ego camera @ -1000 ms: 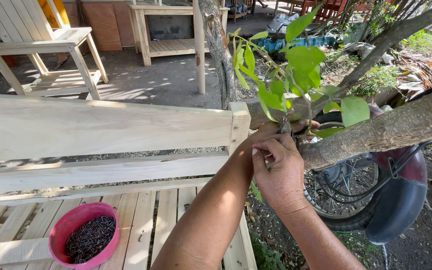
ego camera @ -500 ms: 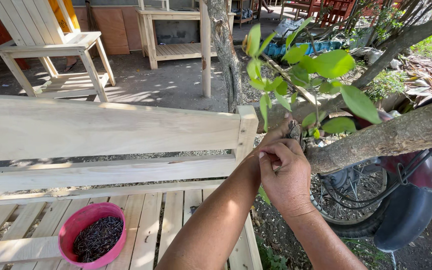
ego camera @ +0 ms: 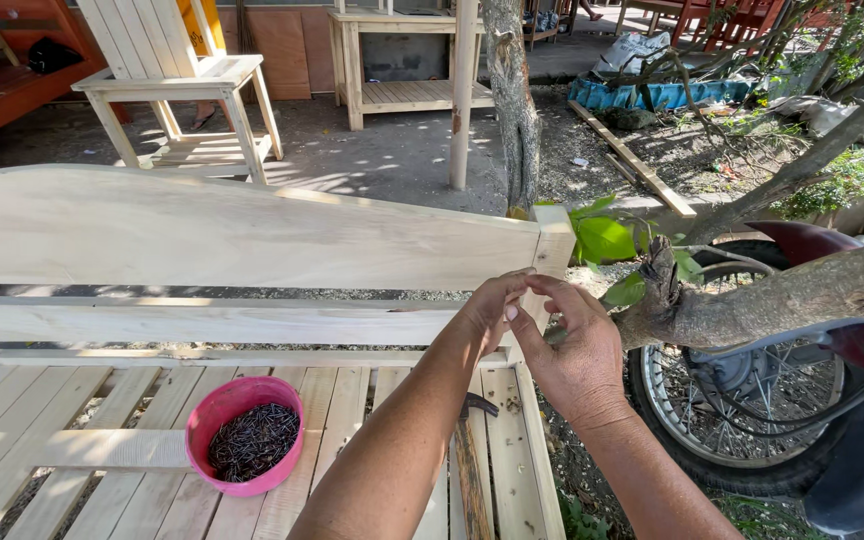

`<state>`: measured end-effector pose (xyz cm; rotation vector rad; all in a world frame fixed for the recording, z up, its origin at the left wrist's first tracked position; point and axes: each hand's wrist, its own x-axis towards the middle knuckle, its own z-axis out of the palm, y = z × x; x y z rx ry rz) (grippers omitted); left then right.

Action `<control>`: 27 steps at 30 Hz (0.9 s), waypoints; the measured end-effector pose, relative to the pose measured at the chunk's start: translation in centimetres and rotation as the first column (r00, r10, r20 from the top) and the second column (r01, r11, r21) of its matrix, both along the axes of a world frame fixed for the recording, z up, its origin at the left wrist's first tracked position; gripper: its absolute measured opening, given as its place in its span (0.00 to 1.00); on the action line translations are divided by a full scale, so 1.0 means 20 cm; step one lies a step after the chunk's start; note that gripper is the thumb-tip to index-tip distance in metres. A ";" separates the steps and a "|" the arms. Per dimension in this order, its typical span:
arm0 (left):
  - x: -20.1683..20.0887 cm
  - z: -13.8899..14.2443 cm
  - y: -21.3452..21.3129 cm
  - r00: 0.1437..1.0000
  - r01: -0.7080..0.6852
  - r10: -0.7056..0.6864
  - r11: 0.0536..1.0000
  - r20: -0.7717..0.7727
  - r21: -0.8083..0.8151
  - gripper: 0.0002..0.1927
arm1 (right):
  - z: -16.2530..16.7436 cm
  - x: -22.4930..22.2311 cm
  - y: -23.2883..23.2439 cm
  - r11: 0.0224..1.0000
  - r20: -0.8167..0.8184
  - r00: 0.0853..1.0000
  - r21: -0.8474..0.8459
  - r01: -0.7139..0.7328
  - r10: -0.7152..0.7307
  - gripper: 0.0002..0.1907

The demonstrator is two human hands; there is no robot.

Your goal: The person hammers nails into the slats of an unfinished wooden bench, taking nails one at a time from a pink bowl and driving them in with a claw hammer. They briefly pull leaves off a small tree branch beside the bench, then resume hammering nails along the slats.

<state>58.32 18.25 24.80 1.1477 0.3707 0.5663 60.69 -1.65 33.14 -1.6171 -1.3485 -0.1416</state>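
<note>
My left hand (ego camera: 492, 305) and my right hand (ego camera: 577, 350) meet fingertip to fingertip just in front of the right end post (ego camera: 555, 240) of an unpainted wooden bench. The fingers of both are pinched together. Anything small between them is hidden. A thick tree branch (ego camera: 802, 295) runs in from the right and ends in a cut stub with green leaves (ego camera: 604, 240) right behind my right hand. A pink bowl (ego camera: 210, 420) of small dark pieces sits on the bench seat slats to the lower left.
A dark metal tool (ego camera: 479, 405) lies on the seat slats below my hands. A motorcycle wheel (ego camera: 722, 400) and red fender stand under the branch. A tree trunk (ego camera: 512, 100), wooden chair (ego camera: 177, 80) and table (ego camera: 402, 60) stand on the dirt yard behind.
Both hands have come down and left from the leafy twig on the branch to the bench's end post. The twig's leaves now sit behind them.
</note>
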 end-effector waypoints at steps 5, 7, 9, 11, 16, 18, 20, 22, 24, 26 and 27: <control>-0.03 -0.12 0.04 0.940 -0.198 0.169 0.978 -0.296 -0.070 0.40 | -0.03 0.03 -0.02 1.000 0.035 0.999 -0.013 0.005 -0.004 0.26; -0.01 -0.17 0.07 0.897 -0.274 0.221 0.958 -0.384 -0.087 0.39 | -0.03 0.05 -0.02 0.999 0.057 0.998 -0.037 -0.007 0.009 0.28; 0.01 -0.24 0.12 0.813 -0.368 0.284 0.927 -0.508 -0.072 0.37 | -0.02 0.08 -0.02 0.997 0.085 0.996 -0.077 -0.029 0.036 0.30; -0.01 -0.33 0.17 0.774 -0.511 0.402 0.853 -0.489 -0.108 0.34 | -0.02 0.10 -0.02 0.983 -0.016 0.998 -0.172 -0.058 0.056 0.30; -0.06 -0.52 0.26 0.613 -0.653 0.540 0.757 -0.577 0.015 0.32 | -0.04 0.11 -0.01 0.960 -0.156 0.987 -0.264 -0.089 0.048 0.31; -0.07 -0.54 0.28 0.568 -0.657 0.554 0.750 -0.609 0.071 0.31 | -0.05 0.12 -0.01 0.944 -0.253 0.966 -0.306 -0.126 0.047 0.31; -0.06 -0.55 0.29 0.537 -0.649 0.556 0.753 -0.634 0.110 0.31 | -0.05 0.15 0.00 0.948 -0.298 0.949 -0.262 -0.182 0.100 0.31; -0.04 -0.53 0.29 0.516 -0.640 0.556 0.756 -0.652 0.138 0.30 | -0.05 0.19 0.01 0.947 -0.313 0.941 -0.245 -0.208 0.126 0.30; -0.02 -0.54 0.29 0.495 -0.630 0.555 0.759 -0.669 0.164 0.29 | -0.06 0.23 0.01 0.943 -0.299 0.946 -0.261 -0.207 0.125 0.28; -0.01 -0.55 0.28 0.474 -0.621 0.554 0.762 -0.685 0.186 0.29 | -0.08 0.26 0.00 0.940 -0.340 0.922 -0.211 -0.267 0.186 0.27; 0.00 -0.56 0.27 0.463 -0.618 0.554 0.761 -0.692 0.196 0.28 | -0.09 0.27 0.00 0.937 -0.359 0.908 -0.185 -0.297 0.217 0.26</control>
